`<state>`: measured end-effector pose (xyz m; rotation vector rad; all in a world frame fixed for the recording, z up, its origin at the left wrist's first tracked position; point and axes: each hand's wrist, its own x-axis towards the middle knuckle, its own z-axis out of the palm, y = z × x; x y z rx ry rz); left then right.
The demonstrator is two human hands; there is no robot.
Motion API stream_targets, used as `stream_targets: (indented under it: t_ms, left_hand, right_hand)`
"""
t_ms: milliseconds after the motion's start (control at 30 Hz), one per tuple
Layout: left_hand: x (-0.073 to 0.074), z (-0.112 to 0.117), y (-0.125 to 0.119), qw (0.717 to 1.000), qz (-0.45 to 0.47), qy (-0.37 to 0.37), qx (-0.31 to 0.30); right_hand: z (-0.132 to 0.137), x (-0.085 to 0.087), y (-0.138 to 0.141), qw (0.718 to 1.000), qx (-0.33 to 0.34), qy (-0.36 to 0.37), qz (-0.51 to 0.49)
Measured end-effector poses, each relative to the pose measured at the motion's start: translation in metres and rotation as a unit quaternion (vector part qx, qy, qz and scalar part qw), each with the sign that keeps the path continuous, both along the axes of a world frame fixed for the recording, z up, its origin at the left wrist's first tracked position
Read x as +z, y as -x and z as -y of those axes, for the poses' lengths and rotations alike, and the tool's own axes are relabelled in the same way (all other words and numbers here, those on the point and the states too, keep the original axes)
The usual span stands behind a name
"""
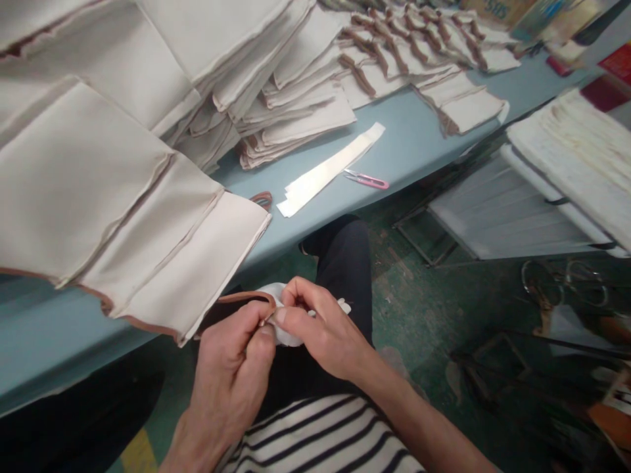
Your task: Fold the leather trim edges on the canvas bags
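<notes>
Over my lap, both hands meet with their fingertips pinched close together. Between thumb and forefinger, my left hand grips a brown strip that loops in from the left. Right beside it, my right hand is closed in a pinch at the strip's end; what exactly its fingertips hold is hidden. Behind the fingers shows a white piece, its kind unclear. To the left, a cream fabric panel with brown edging hangs over the table edge, close to my left hand.
On the blue-covered table lie pale strips and pink thread snips. Stacked cream fabric pieces fill the left; brown-trimmed pieces lie farther back. At right stands a rack loaded with white fabric.
</notes>
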<state>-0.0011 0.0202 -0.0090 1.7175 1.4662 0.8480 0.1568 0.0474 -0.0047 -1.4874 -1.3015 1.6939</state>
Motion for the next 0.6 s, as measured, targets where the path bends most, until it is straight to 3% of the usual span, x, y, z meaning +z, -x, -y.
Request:
stream_targets:
  t_ms: [100,200,367,500,600]
  left_hand:
    - [0.005,-0.003,-0.007,0.999,-0.004,-0.028,-0.018]
    - [0.009,-0.007,-0.013,0.998,0.008,-0.031,-0.045]
    - [0.008,-0.009,-0.012,0.995,0.052,0.034,-0.077]
    - [0.013,-0.011,-0.005,0.989,0.075,0.091,-0.089]
    - [0.022,-0.012,0.000,0.985,0.083,0.102,-0.114]
  right_hand:
    - [0.000,-0.001,-0.005,0.999,0.008,0.009,-0.041]
    - [0.003,0.001,-0.010,1.000,0.007,-0.021,-0.001]
    - [0.010,0.005,-0.012,0.990,0.004,-0.097,0.100]
    - [0.003,0.004,-0.021,0.988,0.015,-0.103,0.110]
    - [-0.006,0.013,-0.032,0.976,-0.023,-0.185,0.114]
